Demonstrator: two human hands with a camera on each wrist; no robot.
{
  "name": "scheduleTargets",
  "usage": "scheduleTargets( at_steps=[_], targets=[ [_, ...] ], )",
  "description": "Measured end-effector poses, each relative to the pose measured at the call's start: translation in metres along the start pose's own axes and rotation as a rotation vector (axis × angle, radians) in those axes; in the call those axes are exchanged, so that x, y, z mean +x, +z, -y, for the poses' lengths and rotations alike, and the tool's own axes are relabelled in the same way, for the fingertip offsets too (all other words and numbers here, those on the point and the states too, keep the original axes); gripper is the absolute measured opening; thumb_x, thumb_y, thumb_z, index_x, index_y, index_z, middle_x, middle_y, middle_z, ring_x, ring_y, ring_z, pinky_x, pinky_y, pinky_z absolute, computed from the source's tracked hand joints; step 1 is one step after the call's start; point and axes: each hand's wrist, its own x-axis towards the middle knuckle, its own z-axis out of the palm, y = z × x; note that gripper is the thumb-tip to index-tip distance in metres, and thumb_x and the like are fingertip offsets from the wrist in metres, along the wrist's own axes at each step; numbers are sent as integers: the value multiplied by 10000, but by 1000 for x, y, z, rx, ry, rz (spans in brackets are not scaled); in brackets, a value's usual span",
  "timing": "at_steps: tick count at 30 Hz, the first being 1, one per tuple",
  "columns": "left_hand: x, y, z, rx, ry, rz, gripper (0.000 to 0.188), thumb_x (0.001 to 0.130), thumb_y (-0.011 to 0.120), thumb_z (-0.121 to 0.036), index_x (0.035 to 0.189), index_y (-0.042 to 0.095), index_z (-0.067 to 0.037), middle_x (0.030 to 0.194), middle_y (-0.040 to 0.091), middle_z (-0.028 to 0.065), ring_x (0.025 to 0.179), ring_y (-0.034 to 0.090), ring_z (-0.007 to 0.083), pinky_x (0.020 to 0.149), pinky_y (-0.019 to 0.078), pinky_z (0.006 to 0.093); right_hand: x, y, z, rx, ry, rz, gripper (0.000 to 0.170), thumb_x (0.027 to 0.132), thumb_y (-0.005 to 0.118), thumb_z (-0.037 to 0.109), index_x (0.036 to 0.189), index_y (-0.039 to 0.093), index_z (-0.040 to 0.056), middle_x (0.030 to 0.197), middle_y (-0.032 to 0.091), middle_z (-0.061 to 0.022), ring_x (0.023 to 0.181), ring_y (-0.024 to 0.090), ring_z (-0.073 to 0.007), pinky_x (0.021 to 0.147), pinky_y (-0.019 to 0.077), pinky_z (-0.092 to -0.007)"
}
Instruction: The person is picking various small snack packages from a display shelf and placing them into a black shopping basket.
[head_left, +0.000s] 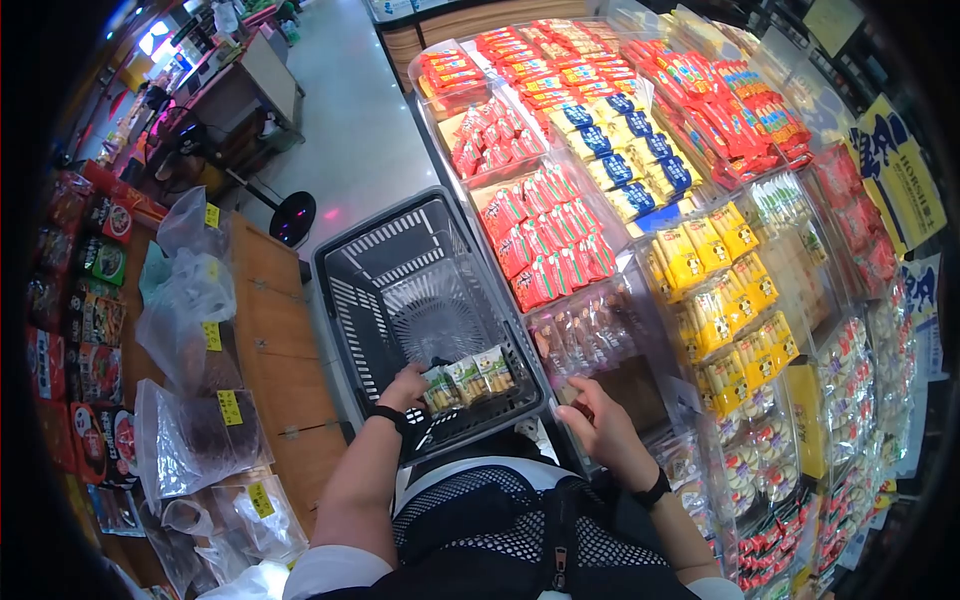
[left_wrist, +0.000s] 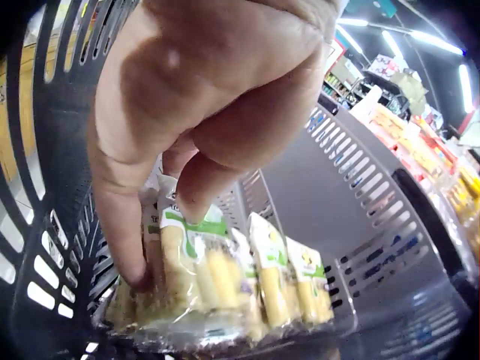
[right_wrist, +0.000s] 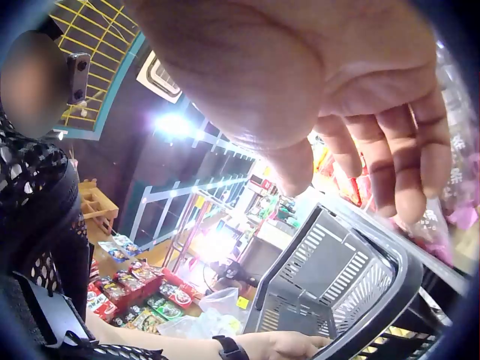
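A dark grey shopping basket point(head_left: 430, 310) stands before me, with several clear packets point(head_left: 470, 378) in a row at its near end. They have white and green labels and pale yellow sticks inside. My left hand point(head_left: 405, 388) reaches into the basket. In the left wrist view its thumb and fingers pinch the top of the leftmost packet point(left_wrist: 191, 262), with other packets point(left_wrist: 274, 274) leaning to the right of it. My right hand point(head_left: 605, 425) hovers beside the basket's near right corner, palm showing. Its relaxed fingers point(right_wrist: 405, 165) hold nothing in the right wrist view.
Display bins on the right hold red packets point(head_left: 550, 235), blue and yellow packets point(head_left: 630, 150) and yellow packets point(head_left: 715, 265). Clear-wrapped brown snacks point(head_left: 585, 330) lie just past the basket's rim. Left are a wooden cabinet point(head_left: 275, 320) and plastic bags point(head_left: 185, 320). A round black stand base point(head_left: 293, 218) sits on the floor.
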Motion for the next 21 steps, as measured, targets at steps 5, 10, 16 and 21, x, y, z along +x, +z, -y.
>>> scheduleTargets(
  at_steps=[5, 10, 16, 21],
  targets=[
    [-3, 11, -20, 22, 63, 88, 521, 832, 586, -25, 1344, 516, -91, 1315, 537, 234, 1195, 548, 392, 858, 551, 455, 4, 0, 3, -13, -12, 8, 437, 883, 681, 252, 1223, 541, 15, 856, 630, -151, 752, 629, -260, 677, 490, -345],
    [48, 31, 29, 941, 428, 97, 674, 830, 578, -84, 1457, 333, -121, 1366, 493, 252, 1330, 348, 478, 1082, 367, 453, 3, 5, -7, 5, -65, 2, 440, 886, 669, 266, 1219, 536, 12, 990, 630, -174, 803, 635, -287, 730, 506, -357],
    [-10, 21, -11, 903, 420, 160, 901, 675, 793, -106, 1462, 361, -179, 1447, 419, 164, 1336, 330, 436, 1114, 345, 443, -2, -43, 20, -87, -113, -37, 495, 888, 659, 301, 1266, 516, 16, 1134, 620, -218, 989, 636, -341, 820, 511, -394],
    [-31, 15, -32, 567, 244, 19, 686, 803, 652, -194, 1437, 401, -117, 1426, 375, 306, 1360, 328, 420, 1110, 346, 403, -3, -161, 77, -193, -38, -339, 407, 857, 704, 192, 1207, 560, 40, 1044, 645, -186, 885, 639, -313, 765, 513, -360]
  ],
)
